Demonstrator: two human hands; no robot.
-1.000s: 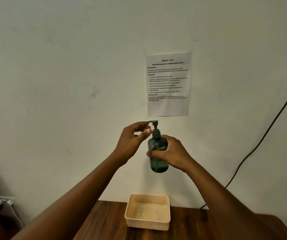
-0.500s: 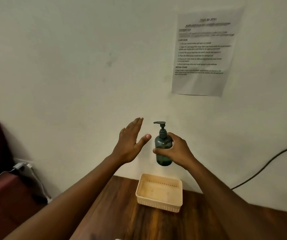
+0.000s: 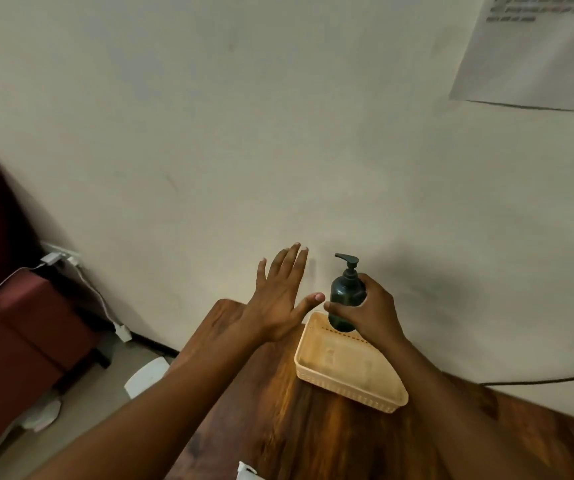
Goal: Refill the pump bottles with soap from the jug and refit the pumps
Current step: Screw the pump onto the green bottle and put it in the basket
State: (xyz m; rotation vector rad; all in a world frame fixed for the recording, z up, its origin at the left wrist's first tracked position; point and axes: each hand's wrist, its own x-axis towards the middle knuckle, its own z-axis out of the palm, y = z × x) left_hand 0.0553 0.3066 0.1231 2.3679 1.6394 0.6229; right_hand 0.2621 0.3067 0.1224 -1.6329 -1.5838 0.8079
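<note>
A dark green pump bottle (image 3: pixel 346 293) with its black pump fitted is held upright in my right hand (image 3: pixel 370 311), just above the far rim of a beige plastic basket (image 3: pixel 348 388). My left hand (image 3: pixel 280 299) hovers to the left of the bottle, fingers spread and palm down, touching nothing. The basket sits on the wooden table (image 3: pixel 313 434) and looks empty. The jug is not in view.
A white wall rises right behind the table, with a printed sheet (image 3: pixel 535 53) at the top right and a black cable (image 3: pixel 542 379) running along it. A dark red seat (image 3: pixel 12 317) and white charger cables (image 3: pixel 81 275) are on the left. A white object (image 3: pixel 245 472) peeks in at the bottom edge.
My left hand let go of the pump head and opened flat. My right hand lowered the bottle toward the basket, and my view tilted down and left.
</note>
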